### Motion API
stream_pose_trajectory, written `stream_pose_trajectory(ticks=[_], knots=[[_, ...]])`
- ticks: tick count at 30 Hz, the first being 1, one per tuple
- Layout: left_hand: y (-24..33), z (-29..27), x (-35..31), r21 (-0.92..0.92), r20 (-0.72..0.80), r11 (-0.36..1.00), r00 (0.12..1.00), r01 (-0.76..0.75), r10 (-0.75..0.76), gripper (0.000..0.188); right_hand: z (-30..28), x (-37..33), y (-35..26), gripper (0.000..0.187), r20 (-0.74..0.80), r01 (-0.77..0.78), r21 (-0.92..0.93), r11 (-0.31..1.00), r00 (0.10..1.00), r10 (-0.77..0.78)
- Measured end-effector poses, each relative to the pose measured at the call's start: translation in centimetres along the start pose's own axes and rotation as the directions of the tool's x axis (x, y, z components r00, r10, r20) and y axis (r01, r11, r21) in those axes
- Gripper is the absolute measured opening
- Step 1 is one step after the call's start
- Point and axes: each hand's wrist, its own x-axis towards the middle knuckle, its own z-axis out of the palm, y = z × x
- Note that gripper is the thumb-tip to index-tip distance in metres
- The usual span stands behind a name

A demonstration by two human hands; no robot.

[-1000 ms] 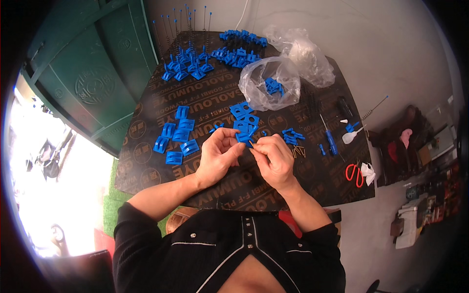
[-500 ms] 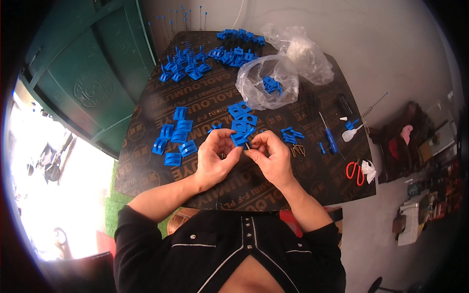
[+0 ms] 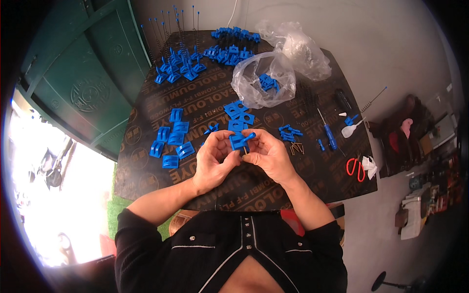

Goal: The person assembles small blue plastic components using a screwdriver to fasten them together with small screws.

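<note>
Just in front of my body, both hands are closed around one small blue plastic part (image 3: 236, 142) with a short peg sticking up to the right. My left hand (image 3: 213, 161) pinches its left side. With finger and thumb, my right hand (image 3: 271, 158) grips a thin brass-coloured pin (image 3: 245, 151) at the part's lower right; the pin's far end is hidden. Beyond my fingers lie flat blue plates with round holes (image 3: 236, 126). Curved blue pieces (image 3: 170, 161) are laid out to the left. Small blue pegs (image 3: 288, 133) and loose brass-coloured pins (image 3: 296, 148) sit to the right.
A clear plastic bag (image 3: 244, 90) holds more blue parts; another bag (image 3: 310, 63) lies behind it. Blue assemblies with upright springs (image 3: 176, 68) stand far left. Along the right are a screwdriver (image 3: 331, 138), red-handled scissors (image 3: 355, 169) and a white scoop-like tool (image 3: 349, 131).
The blue part in my hands has turned slightly, so its peg shows more clearly to the right. My right fingers have shifted a little around it. The whole view has moved slightly.
</note>
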Motion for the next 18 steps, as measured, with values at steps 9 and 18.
stream_pose_trajectory(ticks=[9,18], knots=[[-0.1,0.0,0.1,-0.103,0.038,0.994,0.999,0.026,-0.022,0.038,0.1,0.0,0.4,0.047,0.033,0.018,0.064,0.998,0.999,-0.02],[-0.2,-0.1,0.4,-0.137,0.043,0.99,0.999,0.037,-0.032,0.034,1.1,0.1,0.6,0.038,-0.115,0.182,-0.136,0.974,0.973,-0.198]])
